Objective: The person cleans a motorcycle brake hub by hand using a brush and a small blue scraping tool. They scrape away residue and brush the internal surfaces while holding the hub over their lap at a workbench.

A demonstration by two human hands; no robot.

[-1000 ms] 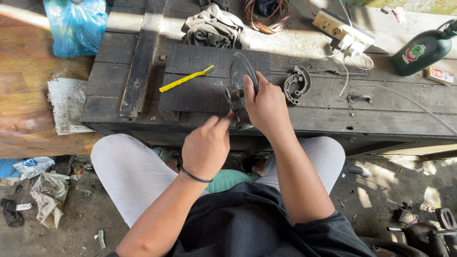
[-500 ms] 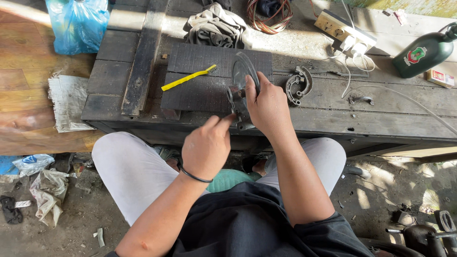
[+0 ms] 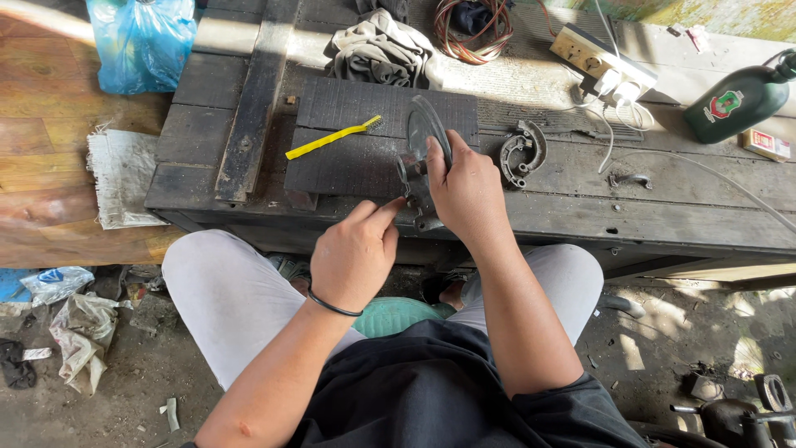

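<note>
Dark workbench (image 3: 249, 124); right hand (image 3: 468, 187) clamped on metal part (image 3: 419, 170); left hand (image 3: 352, 257) pinched at its base.

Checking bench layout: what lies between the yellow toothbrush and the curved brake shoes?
In the head view, the round metal part held by the right hand stands between the toothbrush and the brake shoes.

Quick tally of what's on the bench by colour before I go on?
Grey: 3, the metal part held in the right hand and touched by the left hand, the brake shoes, the rag
Yellow: 1, toothbrush
Green: 1, bottle
Blue: 1, bag
White: 1, power strip
Total: 7
</note>
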